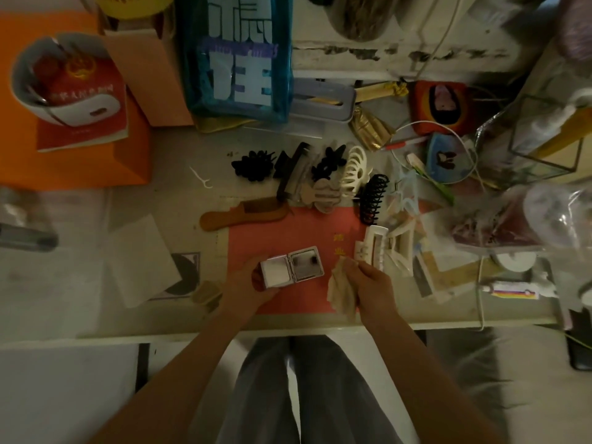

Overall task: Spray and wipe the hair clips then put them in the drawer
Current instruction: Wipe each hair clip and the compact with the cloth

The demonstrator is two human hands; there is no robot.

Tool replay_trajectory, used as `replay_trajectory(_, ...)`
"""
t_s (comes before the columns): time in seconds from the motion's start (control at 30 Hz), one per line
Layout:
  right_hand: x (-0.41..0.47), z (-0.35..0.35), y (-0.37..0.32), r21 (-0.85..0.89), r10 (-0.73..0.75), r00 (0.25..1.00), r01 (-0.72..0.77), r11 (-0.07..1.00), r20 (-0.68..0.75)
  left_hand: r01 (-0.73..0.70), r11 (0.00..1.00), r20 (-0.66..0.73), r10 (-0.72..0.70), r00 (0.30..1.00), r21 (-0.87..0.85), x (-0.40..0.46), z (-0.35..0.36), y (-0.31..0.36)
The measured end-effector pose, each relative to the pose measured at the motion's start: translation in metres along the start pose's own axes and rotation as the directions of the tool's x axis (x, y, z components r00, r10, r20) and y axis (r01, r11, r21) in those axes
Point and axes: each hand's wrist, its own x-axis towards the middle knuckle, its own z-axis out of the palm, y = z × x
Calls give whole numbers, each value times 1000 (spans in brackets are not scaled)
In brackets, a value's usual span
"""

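Cream claw clip (373,248) just beyond right hand (373,283) gripping cloth (342,291), long axis pointing away; left hand (248,283) gripping compact mirror (291,266)

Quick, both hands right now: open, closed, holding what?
Left hand: grips the small open compact mirror.
Right hand: holds a crumpled wipe, beside the white hair clip.

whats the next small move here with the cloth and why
Probably bring the cloth in the right hand over onto the open compact mirror that the left hand holds, and wipe it. The cloth hangs just beside the mirror, not yet touching it, while the hair clips lie untouched behind.
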Motion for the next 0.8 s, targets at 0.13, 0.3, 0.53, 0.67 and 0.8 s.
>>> replay_trajectory(0.13, -5, 0, -3, 20, 15, 1000, -16, 1000, 13, 21, 993, 16, -20, 1000, -113, -2, -3, 10)
replay_trajectory(0.3, -13, 0, -17, 126, 31, 997, -38, 991, 64, -5, 976, -14, 2, 1000, -216, -4, -17, 24)
replay_trajectory(0.53, -29, -3, -52, 170, -106, 989, 88, 982, 104, -114, 904, -109, 76, 991, -412, -14, -56, 63)
replay_trajectory(0.67, -42, -5, -79, 184, -207, 976, 192, 964, 65, -202, 874, -137, 157, 978, -442, -21, -81, 95)
replay_trajectory(0.8, -58, -11, -113, 201, -319, 948, 315, 927, -15, -295, 856, -157, 251, 955, -424, -32, -106, 131)
